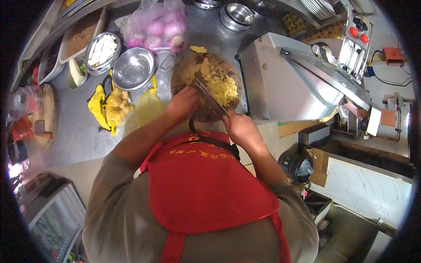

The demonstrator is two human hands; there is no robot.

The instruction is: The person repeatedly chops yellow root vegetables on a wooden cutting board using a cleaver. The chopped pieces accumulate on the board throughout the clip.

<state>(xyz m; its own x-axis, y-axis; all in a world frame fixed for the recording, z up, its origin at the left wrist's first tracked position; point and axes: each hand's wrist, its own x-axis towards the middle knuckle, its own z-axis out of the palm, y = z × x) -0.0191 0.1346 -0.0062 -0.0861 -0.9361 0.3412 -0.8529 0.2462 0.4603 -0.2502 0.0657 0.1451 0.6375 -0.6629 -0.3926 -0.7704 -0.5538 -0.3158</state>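
My right hand [239, 126] is closed on the handle of a kitchen knife [212, 95], whose blade lies across a round wooden chopping block [184, 70]. Sliced ginger [225, 87], pale yellow, lies heaped on the block to the right of the blade. My left hand [186, 101] rests with bent fingers at the block's near left edge, left of the blade; whether anything is under its fingertips cannot be told. One flat ginger piece [198, 49] lies on the steel counter just beyond the block.
A steel slicing machine [292, 82] stands close on the right. To the left are an empty steel bowl [135, 69], a bowl of white strips [102, 51], a yellow net bag of ginger [118, 107] and a second round block [49, 115]. Behind stand a bag of onions [158, 29] and stacked bowls [237, 16].
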